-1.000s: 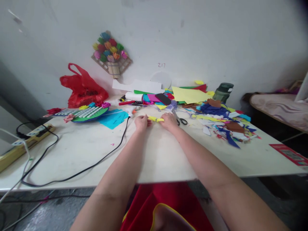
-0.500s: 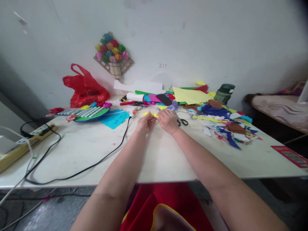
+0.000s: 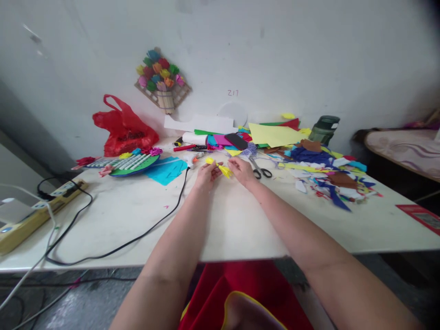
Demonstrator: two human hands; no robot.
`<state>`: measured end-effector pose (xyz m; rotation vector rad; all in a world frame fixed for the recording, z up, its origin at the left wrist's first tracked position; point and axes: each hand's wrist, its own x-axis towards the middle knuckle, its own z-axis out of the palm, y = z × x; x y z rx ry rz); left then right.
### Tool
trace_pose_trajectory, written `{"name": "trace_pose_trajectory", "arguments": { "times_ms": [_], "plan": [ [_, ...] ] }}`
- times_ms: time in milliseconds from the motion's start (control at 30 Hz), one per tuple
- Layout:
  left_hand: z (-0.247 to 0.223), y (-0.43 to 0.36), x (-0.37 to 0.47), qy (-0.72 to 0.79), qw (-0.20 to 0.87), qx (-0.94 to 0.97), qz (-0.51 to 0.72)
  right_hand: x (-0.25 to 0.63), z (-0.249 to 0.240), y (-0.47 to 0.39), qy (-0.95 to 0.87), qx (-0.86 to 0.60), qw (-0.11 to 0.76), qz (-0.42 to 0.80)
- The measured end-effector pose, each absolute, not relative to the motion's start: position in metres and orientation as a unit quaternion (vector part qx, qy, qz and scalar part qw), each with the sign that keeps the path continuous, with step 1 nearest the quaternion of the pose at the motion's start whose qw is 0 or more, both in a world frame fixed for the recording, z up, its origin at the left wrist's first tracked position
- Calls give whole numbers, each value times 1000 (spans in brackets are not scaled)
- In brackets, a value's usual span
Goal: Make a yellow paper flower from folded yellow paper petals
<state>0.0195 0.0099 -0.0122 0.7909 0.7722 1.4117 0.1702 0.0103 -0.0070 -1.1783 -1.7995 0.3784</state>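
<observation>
At the middle of the white table (image 3: 113, 215), just above its surface, sits a small yellow paper piece (image 3: 220, 167), fringed at one end, and both hands are on it. The left hand (image 3: 205, 173) has its fingers pinched together on the near-left end; the right hand (image 3: 243, 170) nips the fringed end with closed fingertips. Right beside the right hand lie black-handled scissors (image 3: 260, 170), and beyond them a heap of coloured paper scraps (image 3: 326, 176) spreads toward the right edge. A big yellow sheet (image 3: 271, 134) rests against the pale wall (image 3: 309, 55), near a dark green bottle (image 3: 323, 129). On the wall there's a faint handwritten mark, something like "217", and a bunch of paper flowers (image 3: 158, 75) pinned up. Over to the left: a red plastic bag (image 3: 124, 128), a turquoise sheet (image 3: 165, 169), and a black cable (image 3: 137, 236) curving across the tabletop to a power strip (image 3: 58, 195). Red cloth (image 3: 220, 293) shows below the table edge.
</observation>
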Motion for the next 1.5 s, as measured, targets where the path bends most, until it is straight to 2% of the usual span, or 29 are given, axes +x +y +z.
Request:
{"name": "trace_pose_trajectory", "arguments": {
  "times_ms": [167,300,633,1133,1500],
  "plan": [
    [-13,8,18,331,612,385,607,172,-5,13,-665,-458,439,395],
    [-13,7,16,340,600,406,600,170,-1,9,-646,-418,434,469],
    [-11,6,17,321,606,434,584,167,-1,10,-613,-396,474,492],
    [-8,6,16,411,548,426,591,165,1,3,-627,-416,428,501],
    [-12,7,13,415,567,420,575,164,3,3,-618,-431,428,500]
  ]
}}
